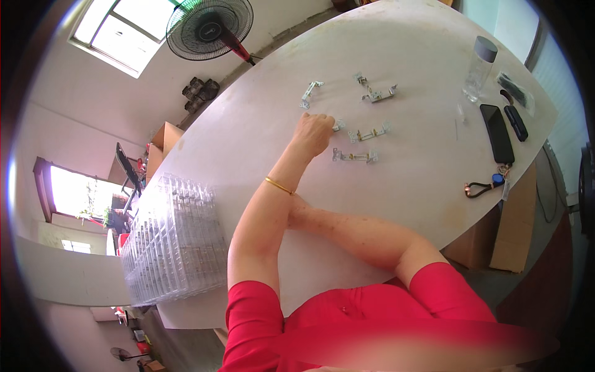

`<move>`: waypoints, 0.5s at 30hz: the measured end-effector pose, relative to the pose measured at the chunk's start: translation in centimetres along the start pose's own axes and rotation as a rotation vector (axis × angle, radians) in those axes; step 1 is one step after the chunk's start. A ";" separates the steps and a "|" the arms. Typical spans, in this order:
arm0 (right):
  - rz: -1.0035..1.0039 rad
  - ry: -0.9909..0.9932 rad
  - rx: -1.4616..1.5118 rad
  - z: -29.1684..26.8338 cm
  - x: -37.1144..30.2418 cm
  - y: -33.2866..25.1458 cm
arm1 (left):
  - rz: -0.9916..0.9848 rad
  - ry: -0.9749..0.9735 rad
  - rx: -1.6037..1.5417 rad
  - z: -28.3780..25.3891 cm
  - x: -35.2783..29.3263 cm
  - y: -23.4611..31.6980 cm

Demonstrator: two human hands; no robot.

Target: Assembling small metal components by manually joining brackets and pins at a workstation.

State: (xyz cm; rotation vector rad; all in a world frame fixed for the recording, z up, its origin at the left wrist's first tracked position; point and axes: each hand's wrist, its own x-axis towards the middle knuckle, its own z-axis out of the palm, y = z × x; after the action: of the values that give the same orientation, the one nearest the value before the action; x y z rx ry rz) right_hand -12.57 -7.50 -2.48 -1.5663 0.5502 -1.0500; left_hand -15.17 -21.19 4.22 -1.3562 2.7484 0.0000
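Observation:
My left hand (314,132), with a gold bangle (279,185) on its wrist, reaches over the white table with its fingers curled closed. The end of a small silver metal bracket (338,125) pokes out at its right side; the rest is hidden under the fingers. Just right of it lie two similar brackets, an upper one (370,133) with brass-coloured parts and a lower one (355,157). Farther off are a bracket on the left (312,95) and bracket pieces on the right (379,94). My right forearm (356,234) crosses beneath the left one, which hides the right hand's fingers.
Stacked clear plastic trays (176,242) stand at the table's left edge. Along the right are a clear bottle (480,69), a black phone (498,133), keys with a strap (486,186) and a small plastic bag (515,92). A cardboard box (513,217) sits below; a fan (209,28) stands beyond.

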 end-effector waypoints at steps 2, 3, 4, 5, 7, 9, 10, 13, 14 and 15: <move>0.033 -0.068 -0.318 -0.2 0.1 -0.1 | -0.025 0.014 -0.027 0.2 -1.4 -0.7; 0.028 -0.078 -0.317 0.1 0.1 0.0 | -0.097 0.080 -0.068 0.2 -2.5 -1.5; 0.012 -0.064 -0.382 0.1 0.1 0.2 | -0.159 0.145 -0.111 -0.1 -3.4 -1.9; -0.004 -0.052 -0.445 0.2 0.0 0.3 | -0.163 0.147 -0.111 -0.4 -4.7 -2.4; -0.016 0.011 -0.393 -0.2 -0.2 -1.4 | -0.343 0.386 -0.468 -1.7 -7.3 -3.3; -0.033 0.064 -0.338 -0.4 -0.3 -2.1 | -0.422 0.497 -0.812 -2.7 -10.0 -4.5; 0.006 0.047 -0.337 -0.3 -0.1 -2.1 | -0.433 0.575 -0.983 -3.1 -11.8 -5.0; 0.080 0.040 -0.292 -0.6 0.2 -2.0 | -0.517 0.703 -1.147 -5.6 -16.6 -4.1; 0.118 0.073 -0.251 -0.8 0.3 -1.9 | -0.542 0.722 -1.163 -5.7 -17.8 -4.2; 0.144 0.109 -0.199 -0.8 0.4 -1.6 | -0.567 0.747 -1.151 -5.6 -19.1 -4.4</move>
State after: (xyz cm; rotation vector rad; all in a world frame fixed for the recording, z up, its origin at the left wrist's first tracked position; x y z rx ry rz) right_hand -13.29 -7.81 -0.84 -1.6211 0.8513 -0.9985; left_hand -0.46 -8.89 11.25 -2.8213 2.7317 1.5120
